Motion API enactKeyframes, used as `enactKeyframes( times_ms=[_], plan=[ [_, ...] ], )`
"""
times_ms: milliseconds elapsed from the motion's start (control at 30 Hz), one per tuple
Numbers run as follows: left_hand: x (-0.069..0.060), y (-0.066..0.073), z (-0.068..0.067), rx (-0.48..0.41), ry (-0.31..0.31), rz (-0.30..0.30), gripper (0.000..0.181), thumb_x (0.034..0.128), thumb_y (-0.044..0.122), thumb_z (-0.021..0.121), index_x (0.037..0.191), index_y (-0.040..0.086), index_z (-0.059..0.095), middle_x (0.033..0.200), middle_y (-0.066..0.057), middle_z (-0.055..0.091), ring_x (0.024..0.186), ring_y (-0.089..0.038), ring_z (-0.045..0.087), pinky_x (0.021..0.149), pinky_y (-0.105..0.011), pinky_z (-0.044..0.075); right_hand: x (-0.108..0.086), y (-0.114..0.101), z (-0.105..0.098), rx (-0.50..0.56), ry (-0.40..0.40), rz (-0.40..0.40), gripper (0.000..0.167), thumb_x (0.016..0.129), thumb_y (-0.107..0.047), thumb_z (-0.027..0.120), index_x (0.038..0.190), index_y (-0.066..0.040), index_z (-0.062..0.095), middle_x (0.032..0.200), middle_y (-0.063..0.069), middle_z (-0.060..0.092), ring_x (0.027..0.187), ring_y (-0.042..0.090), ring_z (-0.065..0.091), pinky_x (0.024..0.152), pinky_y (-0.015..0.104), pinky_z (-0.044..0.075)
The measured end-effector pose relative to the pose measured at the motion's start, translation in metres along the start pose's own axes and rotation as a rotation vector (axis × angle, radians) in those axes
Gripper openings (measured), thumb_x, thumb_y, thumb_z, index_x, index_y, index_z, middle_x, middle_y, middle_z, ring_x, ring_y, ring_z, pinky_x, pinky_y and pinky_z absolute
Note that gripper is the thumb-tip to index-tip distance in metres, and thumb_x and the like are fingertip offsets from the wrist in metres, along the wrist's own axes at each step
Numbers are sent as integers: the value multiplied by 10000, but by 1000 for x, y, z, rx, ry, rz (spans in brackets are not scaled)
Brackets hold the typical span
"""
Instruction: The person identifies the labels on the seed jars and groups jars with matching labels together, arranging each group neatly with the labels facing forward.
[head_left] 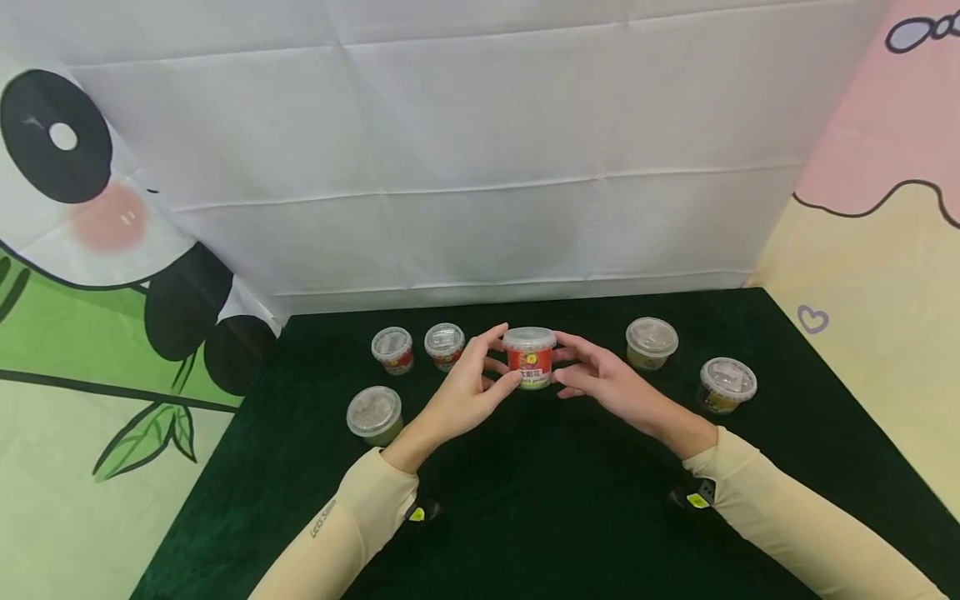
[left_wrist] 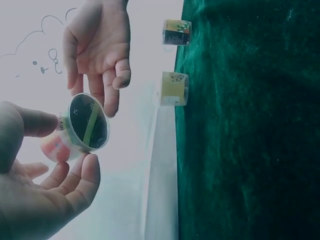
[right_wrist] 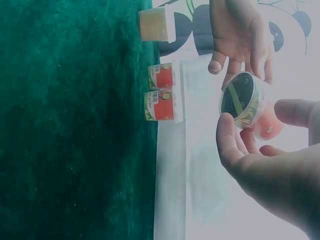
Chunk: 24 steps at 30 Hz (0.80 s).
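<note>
A small clear-lidded cup with a red label (head_left: 530,360) is upright in the head view, between the two hands. My left hand (head_left: 467,390) holds its left side, thumb near the front and fingers behind. From the right, my right hand (head_left: 609,382) grips the same cup with thumb and fingertips. Both wrist views show the dark round base of the cup (left_wrist: 89,122) (right_wrist: 239,97), clear of the green cloth. Thumb and curled fingers of the left hand (left_wrist: 55,192) lie around it, as do those of the right hand (right_wrist: 272,162).
On the green cloth (head_left: 525,500), two red-labelled cups (head_left: 393,350) (head_left: 445,346) and a wider lidded cup (head_left: 375,414) stand at left. Two more lidded cups (head_left: 652,342) (head_left: 727,385) stand at right. A white cloth wall (head_left: 480,233) rises behind.
</note>
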<state>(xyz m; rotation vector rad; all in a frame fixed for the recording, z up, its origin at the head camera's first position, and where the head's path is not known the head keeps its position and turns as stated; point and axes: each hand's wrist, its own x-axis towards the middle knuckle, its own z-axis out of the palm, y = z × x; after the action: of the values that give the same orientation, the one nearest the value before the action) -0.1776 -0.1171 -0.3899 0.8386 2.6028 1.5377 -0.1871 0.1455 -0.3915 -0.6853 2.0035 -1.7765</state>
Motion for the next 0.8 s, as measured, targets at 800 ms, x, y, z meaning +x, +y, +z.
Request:
enactKeyframes(
  times_ms=[800],
  plan=[
    [-2,-2,-5,-4,-19,-10,622,1078,277,519,1609,156,217,1463,-135,454,1090,-240,615,816,-352,571,13,1,13,62,66,22,640,1070,-288,541,1603,-96,243,1513,204,431,1295,349,519,1032,484,487]
  ],
)
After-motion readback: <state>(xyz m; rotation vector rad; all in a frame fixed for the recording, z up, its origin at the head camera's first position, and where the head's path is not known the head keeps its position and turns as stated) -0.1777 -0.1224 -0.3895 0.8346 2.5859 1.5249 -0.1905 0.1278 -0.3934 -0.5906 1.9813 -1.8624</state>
